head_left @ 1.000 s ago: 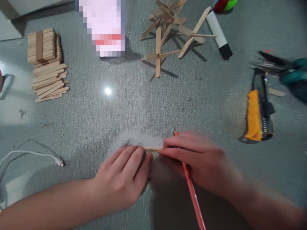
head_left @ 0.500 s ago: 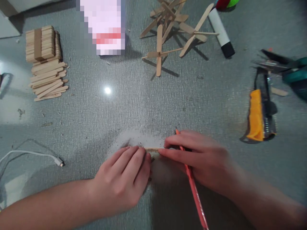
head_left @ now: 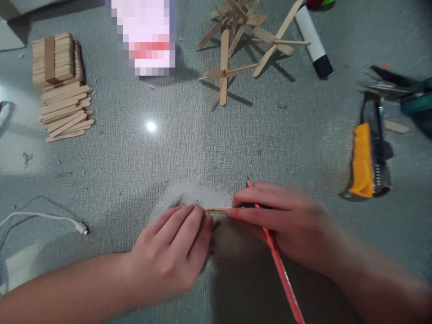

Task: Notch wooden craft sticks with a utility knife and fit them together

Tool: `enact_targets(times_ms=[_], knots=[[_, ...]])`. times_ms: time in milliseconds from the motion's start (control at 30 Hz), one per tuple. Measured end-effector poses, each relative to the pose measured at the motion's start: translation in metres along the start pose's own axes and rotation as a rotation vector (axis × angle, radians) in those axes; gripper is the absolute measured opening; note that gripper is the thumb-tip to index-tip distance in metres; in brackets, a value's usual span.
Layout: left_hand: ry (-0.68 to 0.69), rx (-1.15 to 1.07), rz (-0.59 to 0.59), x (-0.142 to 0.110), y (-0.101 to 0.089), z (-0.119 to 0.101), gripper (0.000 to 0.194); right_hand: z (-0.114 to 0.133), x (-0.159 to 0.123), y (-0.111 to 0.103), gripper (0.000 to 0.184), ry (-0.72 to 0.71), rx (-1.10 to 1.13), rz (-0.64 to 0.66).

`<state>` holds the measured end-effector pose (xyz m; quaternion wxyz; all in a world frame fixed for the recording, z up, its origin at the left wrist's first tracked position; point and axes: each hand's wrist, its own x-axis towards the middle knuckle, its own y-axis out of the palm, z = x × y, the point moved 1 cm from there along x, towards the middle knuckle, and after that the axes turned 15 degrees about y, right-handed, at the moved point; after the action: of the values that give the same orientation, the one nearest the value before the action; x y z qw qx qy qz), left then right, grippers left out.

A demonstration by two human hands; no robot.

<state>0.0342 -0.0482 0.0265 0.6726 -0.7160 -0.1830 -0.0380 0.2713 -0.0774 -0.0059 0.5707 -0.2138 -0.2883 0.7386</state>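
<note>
Over the last second, I see little shift: the right hand [head_left: 293,220] has slid slightly rightward, baring a bit more of the thin wooden strip [head_left: 216,210], and the red pencil [head_left: 281,274] leans over further. To me that reads as a small adjustment, with the hold unbroken. The strip sits between both hands, low on the table [head_left: 135,157]; its long axis runs nearly level, left to right. My left hand [head_left: 172,252] is closed over one end; the right pinches the other, pencil lodged between its fingers, tip pointing away. Whether it's one layer or several, I can't tell.
</note>
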Motion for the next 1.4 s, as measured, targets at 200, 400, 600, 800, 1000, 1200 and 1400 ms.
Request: enact_targets(times_ms=[200,400,600,800,1000,1200,1400], knots=[[0.004,-0.01,-0.008,0.001,0.0,0.001,0.023,0.0,0.0,0.0,0.023,0.001,-0.001,0.002],[0.002,-0.021,-0.012,-0.002,0.0,0.0,0.023,0.001,0.002,0.0,0.019,0.001,0.029,0.002],[-0.008,-0.03,-0.025,-0.002,0.002,0.0,0.024,0.004,0.003,-0.001,0.016,0.004,0.036,0.002],[-0.012,-0.029,-0.035,-0.003,0.003,0.0,0.023,0.006,0.006,-0.001,0.018,0.017,0.024,0.002],[-0.013,-0.027,-0.047,-0.002,0.003,-0.001,0.022,0.009,0.001,-0.007,0.011,0.053,0.158,-0.037],[-0.026,-0.043,-0.066,-0.003,0.006,-0.002,0.024,0.028,0.003,-0.005,0.028,0.233,0.375,-0.082],[-0.033,-0.04,-0.06,-0.004,0.006,-0.002,0.023,0.025,0.009,0.014,0.014,0.241,0.495,-0.137]])
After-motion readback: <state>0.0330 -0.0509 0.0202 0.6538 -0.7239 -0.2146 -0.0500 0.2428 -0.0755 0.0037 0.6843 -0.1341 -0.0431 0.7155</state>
